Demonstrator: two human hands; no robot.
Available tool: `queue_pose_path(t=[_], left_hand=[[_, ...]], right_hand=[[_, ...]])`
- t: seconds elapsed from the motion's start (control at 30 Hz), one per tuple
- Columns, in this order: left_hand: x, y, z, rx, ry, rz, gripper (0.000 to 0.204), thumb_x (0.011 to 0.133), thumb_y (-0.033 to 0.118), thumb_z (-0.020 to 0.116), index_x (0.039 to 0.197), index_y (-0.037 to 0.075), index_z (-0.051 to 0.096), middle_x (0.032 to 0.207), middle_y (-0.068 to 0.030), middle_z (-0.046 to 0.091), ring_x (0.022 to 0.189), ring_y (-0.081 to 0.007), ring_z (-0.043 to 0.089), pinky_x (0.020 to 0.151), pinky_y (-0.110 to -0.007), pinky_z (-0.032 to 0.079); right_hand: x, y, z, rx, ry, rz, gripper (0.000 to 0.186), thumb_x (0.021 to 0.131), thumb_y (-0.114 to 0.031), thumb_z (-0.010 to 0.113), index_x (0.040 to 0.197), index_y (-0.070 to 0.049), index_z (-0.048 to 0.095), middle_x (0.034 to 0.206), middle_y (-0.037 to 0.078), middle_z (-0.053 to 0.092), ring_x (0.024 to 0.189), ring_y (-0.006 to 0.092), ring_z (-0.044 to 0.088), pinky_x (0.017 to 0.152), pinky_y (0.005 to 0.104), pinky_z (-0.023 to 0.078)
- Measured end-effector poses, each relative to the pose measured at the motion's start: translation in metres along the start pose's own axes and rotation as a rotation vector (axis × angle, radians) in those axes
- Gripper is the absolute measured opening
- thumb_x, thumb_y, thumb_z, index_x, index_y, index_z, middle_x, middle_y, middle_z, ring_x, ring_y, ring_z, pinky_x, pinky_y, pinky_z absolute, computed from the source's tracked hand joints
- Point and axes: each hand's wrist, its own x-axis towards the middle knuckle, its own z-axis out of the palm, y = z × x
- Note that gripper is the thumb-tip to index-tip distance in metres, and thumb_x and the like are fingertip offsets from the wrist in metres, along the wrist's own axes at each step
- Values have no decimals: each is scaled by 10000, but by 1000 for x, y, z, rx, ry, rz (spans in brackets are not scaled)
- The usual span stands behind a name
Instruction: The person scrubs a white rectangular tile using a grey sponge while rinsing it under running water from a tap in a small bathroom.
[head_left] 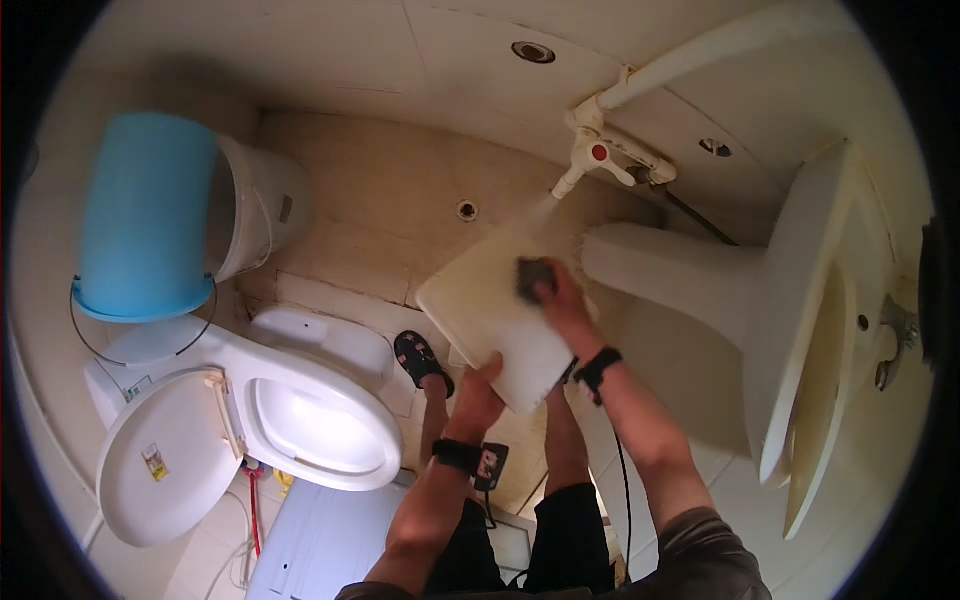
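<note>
Left hand (481,392) gripping cream-white rectangular panel's (478,302) edge, right hand (568,308) closed on dark-grey scrubbing pad (530,282) against its face

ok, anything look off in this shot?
Yes: at left, the blue bucket seems tipped on its side across the white bucket, not standing upright. Brown staining marks the white pipework beside the tap. The pale panel under the dark scrubber shows no clear damage.

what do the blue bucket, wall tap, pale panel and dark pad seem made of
Blue bucket: probably plastic, smooth satin, from its even colour and sheen. Wall tap: likely plastic, dull, its cream body showing no metallic gleam. Pale panel: perhaps plastic, smooth, given its rounded corner. Dark pad: looks rough, but blur leaves material open.
</note>
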Motion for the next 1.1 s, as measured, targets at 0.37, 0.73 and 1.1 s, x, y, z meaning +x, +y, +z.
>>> queue_pose_path(t=[0.37, 0.73, 1.1], left_hand=[[-20, -3, -19, 996, -160, 358, 226, 786, -7, 567, 1009, -24, 598, 978, -185, 617, 991, -327, 583, 857, -361, 450], [-16, -7, -17, 315, -114, -24, 338, 710, -4, 574, 1048, 9, 595, 959, -60, 636, 921, -153, 589, 815, -332, 466], [4, -2, -39, 503, -146, 60, 341, 703, 9, 557, 1041, -23, 584, 913, -50, 636, 795, -161, 622, 705, -296, 495]], right_hand=[[8, -29, -7, 150, -56, 62, 441, 756, -131, 604, 1173, -50, 483, 1101, 179, 559, 1072, 331, 504, 943, 397, 393], [6, -39, 4, 77, 142, 27, 406, 797, -96, 575, 1180, -31, 460, 1116, 192, 558, 1030, 301, 545, 914, 365, 408], [-16, -41, 47, 45, 90, -42, 403, 789, -105, 596, 1165, -27, 474, 1175, 226, 514, 1116, 388, 461, 943, 427, 365]])
